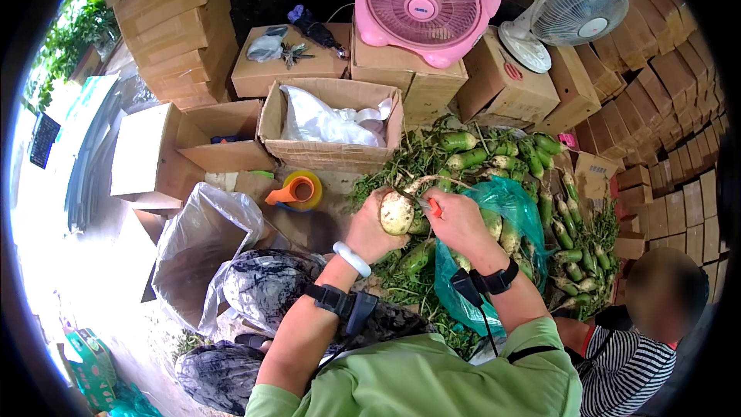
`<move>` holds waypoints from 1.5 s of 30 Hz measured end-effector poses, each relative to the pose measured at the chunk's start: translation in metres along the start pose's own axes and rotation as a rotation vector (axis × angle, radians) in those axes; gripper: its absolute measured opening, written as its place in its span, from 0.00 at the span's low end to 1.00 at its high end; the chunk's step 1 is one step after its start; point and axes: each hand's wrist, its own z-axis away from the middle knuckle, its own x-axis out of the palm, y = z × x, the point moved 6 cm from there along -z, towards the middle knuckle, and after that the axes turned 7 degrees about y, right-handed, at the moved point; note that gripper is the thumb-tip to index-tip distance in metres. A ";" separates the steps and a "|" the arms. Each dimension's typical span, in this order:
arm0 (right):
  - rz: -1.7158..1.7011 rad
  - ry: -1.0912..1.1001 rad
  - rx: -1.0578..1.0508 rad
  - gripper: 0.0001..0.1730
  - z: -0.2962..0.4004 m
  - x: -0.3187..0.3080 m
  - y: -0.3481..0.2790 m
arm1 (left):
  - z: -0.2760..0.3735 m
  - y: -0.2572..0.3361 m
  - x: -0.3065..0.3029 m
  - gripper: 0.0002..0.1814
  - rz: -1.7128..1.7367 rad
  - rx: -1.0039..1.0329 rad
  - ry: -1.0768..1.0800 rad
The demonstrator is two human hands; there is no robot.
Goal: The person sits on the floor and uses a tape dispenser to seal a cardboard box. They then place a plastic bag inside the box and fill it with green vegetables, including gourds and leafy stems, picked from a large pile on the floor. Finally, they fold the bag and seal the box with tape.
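Observation:
My left hand (368, 233) is wrapped around a radish (396, 214), its pale, soil-specked root end turned up towards me. From that end a long thin root tail (437, 179) runs off to the right. My right hand (463, 223) grips a small knife (434, 207) by its orange-red handle, right beside the radish; most of the blade is hidden. Below my right forearm a green plastic bag (503, 197) holds several radishes. More green radishes (469, 158) lie heaped on leafy greens (379, 176) beyond my hands.
A carton lined with clear plastic (202, 243) stands at my left knee. Ahead are an orange tape dispenser (292, 190), an open carton with white bags (330, 121), a pink fan (422, 8) and a white fan (579, 8). Another person (631, 365) sits at the right, near stacked cartons (666, 104).

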 end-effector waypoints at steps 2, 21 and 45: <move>0.029 -0.009 0.005 0.08 -0.001 0.003 0.003 | 0.000 0.002 0.000 0.44 -0.016 0.017 -0.003; -0.704 0.226 0.529 0.05 0.041 0.055 0.079 | -0.009 -0.036 -0.060 0.26 1.011 -0.157 0.608; -0.332 -0.216 0.262 0.09 0.039 0.198 0.074 | -0.007 -0.014 -0.061 0.25 1.465 -0.250 0.440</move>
